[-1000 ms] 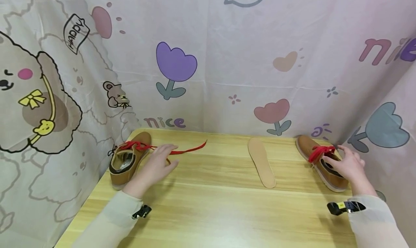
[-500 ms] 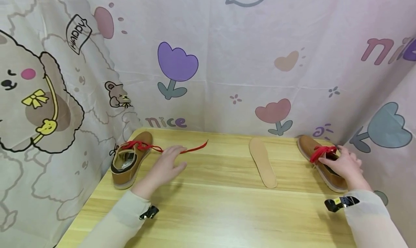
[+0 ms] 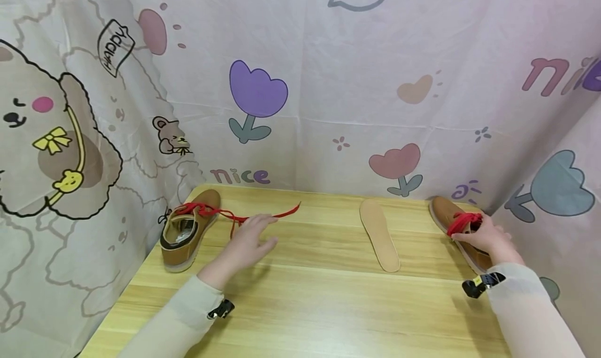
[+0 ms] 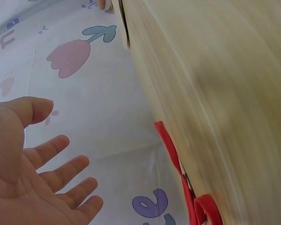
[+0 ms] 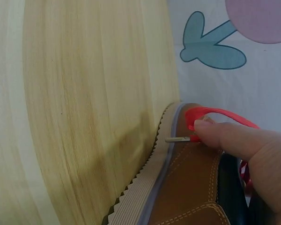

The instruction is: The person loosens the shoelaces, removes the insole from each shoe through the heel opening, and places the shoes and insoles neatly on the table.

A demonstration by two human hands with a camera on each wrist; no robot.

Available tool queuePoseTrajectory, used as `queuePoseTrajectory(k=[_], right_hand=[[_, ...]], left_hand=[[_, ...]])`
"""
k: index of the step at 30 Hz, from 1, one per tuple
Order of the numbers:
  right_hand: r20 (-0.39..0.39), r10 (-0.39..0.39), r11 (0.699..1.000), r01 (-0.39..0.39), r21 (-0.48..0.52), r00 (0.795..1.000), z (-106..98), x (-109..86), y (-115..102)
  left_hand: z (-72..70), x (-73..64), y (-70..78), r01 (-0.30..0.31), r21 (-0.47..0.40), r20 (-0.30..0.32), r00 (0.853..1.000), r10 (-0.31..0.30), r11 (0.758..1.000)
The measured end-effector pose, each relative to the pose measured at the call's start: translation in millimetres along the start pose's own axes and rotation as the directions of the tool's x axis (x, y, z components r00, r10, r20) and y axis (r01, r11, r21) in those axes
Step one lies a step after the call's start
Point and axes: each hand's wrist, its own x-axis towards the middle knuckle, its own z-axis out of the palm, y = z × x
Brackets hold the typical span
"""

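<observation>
At the right end of the table, a brown shoe (image 3: 442, 210) stands with its red shoelace (image 3: 462, 223) bunched over the top. My right hand (image 3: 490, 241) holds that bunched lace; in the right wrist view, the thumb (image 5: 220, 138) presses on it beside its metal tip (image 5: 178, 139), and the other fingers are hidden. My left hand (image 3: 247, 246) is over the table with its fingers spread, holding nothing. It is nearest a long loose red lace (image 3: 287, 212) that trails from a second brown shoe (image 3: 180, 253) at the left.
A tan insole (image 3: 379, 235) lies flat on the wooden table (image 3: 324, 295), between the hands and closer to the right shoe. Printed curtains (image 3: 319, 86) hang behind the table and along both sides.
My right hand has moved left and forward from the shoe's heel opening onto its red lace. My left hand has drifted right and slightly nearer, away from the left shoe.
</observation>
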Motion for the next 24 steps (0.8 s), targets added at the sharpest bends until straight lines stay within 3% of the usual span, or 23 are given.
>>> queuePoseTrajectory(k=[11,19,24], right_hand=[[0.003,0.019,0.999,-0.019,-0.046,1.0,0.7,4.4,-8.5],[0.058,0.105,0.994,-0.103,-0.026,0.993,1.7,0.4,-17.1],[0.083,0.111,0.993,-0.108,-0.044,0.99,0.0,-1.8,-17.9]], left_hand=[[1.8,-1.2,3.4,0.017,-0.008,0.026,1.0,-0.017,1.0],[4.5,-0.5,6.0,0.016,-0.018,0.04,0.999,-0.016,1.0],[5.9,-0.4,6.0,0.018,-0.021,0.039,0.999,-0.017,1.0]])
